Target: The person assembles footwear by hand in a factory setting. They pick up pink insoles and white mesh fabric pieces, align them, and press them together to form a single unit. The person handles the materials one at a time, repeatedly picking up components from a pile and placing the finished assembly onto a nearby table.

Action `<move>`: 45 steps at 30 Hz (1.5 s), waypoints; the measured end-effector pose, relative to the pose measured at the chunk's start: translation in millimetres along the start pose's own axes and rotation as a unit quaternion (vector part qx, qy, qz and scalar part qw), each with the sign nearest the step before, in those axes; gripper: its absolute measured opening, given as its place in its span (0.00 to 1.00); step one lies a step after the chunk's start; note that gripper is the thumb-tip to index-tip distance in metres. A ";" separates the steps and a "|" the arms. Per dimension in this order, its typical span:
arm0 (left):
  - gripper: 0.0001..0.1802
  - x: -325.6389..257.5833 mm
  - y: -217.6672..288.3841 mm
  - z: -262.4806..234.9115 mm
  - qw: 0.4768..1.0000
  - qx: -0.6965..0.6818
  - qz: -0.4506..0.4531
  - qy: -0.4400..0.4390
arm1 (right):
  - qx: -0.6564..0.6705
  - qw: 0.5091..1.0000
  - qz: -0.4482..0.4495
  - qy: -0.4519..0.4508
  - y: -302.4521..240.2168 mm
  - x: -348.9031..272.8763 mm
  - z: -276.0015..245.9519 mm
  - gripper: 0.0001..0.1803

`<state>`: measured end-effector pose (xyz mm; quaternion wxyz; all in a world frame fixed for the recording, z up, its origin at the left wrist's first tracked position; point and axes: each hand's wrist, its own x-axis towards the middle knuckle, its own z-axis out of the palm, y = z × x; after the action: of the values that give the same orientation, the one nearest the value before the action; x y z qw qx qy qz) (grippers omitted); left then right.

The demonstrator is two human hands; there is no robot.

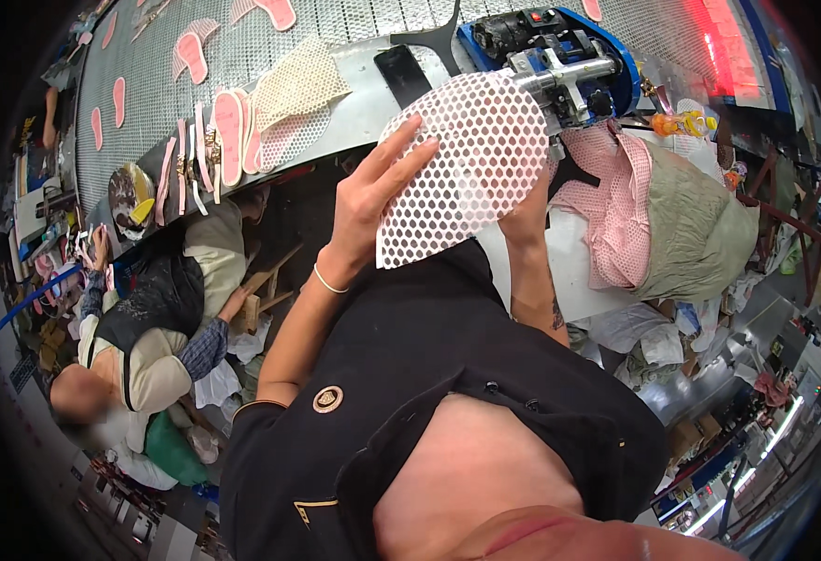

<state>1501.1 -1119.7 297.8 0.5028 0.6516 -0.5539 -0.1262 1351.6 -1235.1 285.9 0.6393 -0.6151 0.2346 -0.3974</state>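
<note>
A white mesh piece (471,159) with large dark-looking holes, rounded at the top and pointed at the lower left, is spread out in front of my chest. My left hand (368,201) grips its left side, with fingers lying over the face of the mesh. At the right edge, my right hand (525,210) holds it from below, its fingers mostly hidden behind the mesh. The upper right of the piece reaches the metal arm (583,73) of a blue-framed machine (637,70).
Pink insoles (228,131) and stacked cream mesh (303,79) lie on the conveyor's edge, beside a black phone-like slab (401,75). Pink mesh (616,206) and an olive cloth (696,224) are heaped at right, near a bottle (682,123). A co-worker (139,337) sits at left.
</note>
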 end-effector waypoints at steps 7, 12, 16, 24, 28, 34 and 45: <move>0.23 -12.8 0.1 -10.5 1.000 -0.001 -0.008 0.020 | 0.009 1.000 0.005 0.002 -0.4 -2.7 11.3 0.22; 0.24 -20.5 -0.4 -24.0 0.999 0.009 -0.030 0.040 | 0.026 0.998 0.040 -0.041 0.2 3.4 26.4 0.23; 0.25 -23.3 0.5 -35.2 0.993 0.029 -0.097 0.061 | -0.005 0.993 0.059 -0.101 14.8 14.7 45.5 0.34; 0.40 -10.5 -28.5 -52.3 0.969 0.130 -0.185 -0.094 | 0.231 0.929 0.278 -0.076 92.6 15.2 88.7 0.31; 0.44 8.8 -48.3 -73.1 0.961 0.149 -0.171 -0.155 | 0.325 0.909 0.245 -0.087 93.1 52.1 125.5 0.32; 0.31 38.0 -96.0 -124.2 0.991 0.055 -0.122 -0.017 | 0.554 0.770 0.317 -0.010 118.7 113.4 142.1 0.32; 0.13 48.6 -265.8 -271.2 0.926 -0.001 -0.275 0.257 | 0.543 0.752 0.373 -0.017 118.5 231.7 293.6 0.31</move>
<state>1872.1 -1052.8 231.0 0.5744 0.7877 -0.2043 -0.0882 1742.3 -1252.0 253.4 0.9670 -0.0348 0.1797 -0.1771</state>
